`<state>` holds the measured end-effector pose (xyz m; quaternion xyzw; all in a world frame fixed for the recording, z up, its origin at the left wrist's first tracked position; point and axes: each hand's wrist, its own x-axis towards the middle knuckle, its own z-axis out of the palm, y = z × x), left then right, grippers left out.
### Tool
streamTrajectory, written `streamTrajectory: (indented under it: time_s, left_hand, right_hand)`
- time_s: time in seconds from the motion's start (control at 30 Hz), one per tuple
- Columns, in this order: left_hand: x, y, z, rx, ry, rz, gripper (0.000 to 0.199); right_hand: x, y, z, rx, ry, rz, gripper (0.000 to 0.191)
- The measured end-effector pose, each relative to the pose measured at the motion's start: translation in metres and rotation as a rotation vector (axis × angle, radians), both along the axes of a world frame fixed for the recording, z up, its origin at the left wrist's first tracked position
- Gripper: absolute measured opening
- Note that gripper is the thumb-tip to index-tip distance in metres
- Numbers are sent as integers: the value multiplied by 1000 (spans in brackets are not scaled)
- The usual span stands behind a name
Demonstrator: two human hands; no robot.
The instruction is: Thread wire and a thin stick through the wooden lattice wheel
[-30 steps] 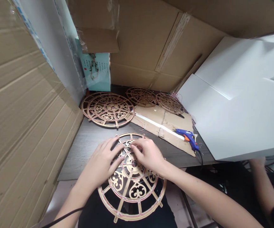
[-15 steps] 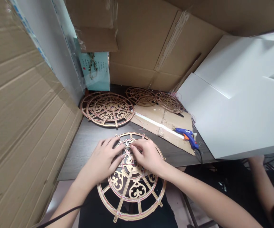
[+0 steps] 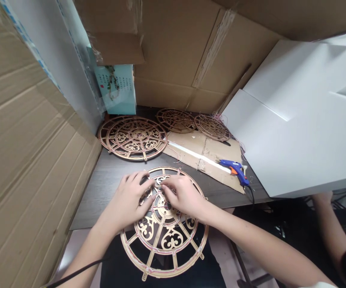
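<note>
A round wooden openwork panel with scrollwork, spokes and thin pinkish wire along its rings lies partly over the table's front edge. My left hand rests on its upper left part, fingers spread over the rim and thumb apart from the index finger. My right hand is over the panel's upper middle, thumb and index finger pinched at an inner ring beside my left index fingertip. Whatever is between those fingers is too small to make out.
Similar round panels lie behind. A blue glue gun lies on a cardboard sheet with a white strip. Cardboard walls and a white panel enclose the table. Another person's arm shows at right.
The whole view has shifted slightly, so things appear a little further left. Both hands keep nearly the same place on the panel, with the right fingers still pinched.
</note>
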<state>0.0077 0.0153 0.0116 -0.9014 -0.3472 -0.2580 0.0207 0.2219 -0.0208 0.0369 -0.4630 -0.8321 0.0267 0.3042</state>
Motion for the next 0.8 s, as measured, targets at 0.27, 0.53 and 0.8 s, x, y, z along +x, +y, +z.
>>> streamTrajectory:
  time_s: [0.27, 0.53, 0.8]
  left_hand:
    - [-2, -1, 3, 3, 23, -14, 30]
    - [-2, 1, 7, 2, 62, -22, 29]
    - [-5, 7, 5, -20, 69, -61, 34]
  right_hand:
    - [2, -5, 3, 26, -140, 75, 20]
    - [5, 1, -2, 43, -67, 46, 15]
    - [9, 4, 3, 45, -179, 144, 19]
